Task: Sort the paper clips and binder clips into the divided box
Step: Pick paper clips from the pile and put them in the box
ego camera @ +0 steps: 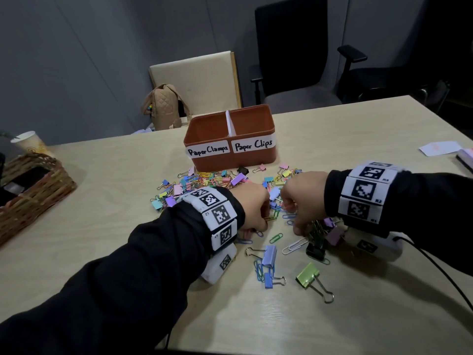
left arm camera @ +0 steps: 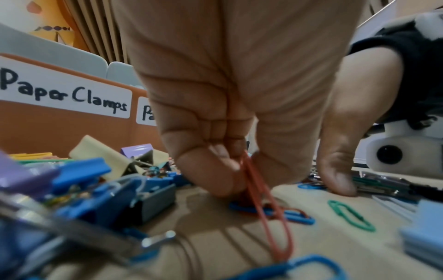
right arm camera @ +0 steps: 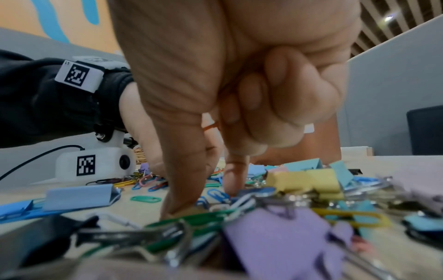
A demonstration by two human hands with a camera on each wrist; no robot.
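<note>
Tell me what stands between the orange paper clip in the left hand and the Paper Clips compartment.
Nothing visible blocks it. The left hand pinches the orange paper clip; only loose clips lie on the table before the open-topped box. The right hand works beside that path.

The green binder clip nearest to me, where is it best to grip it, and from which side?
Pinch the green binder clip by its folded body, coming from above. It lies flat and apart from the pile, its wire handles pointing toward you; they look thin and would probably swivel.
</note>
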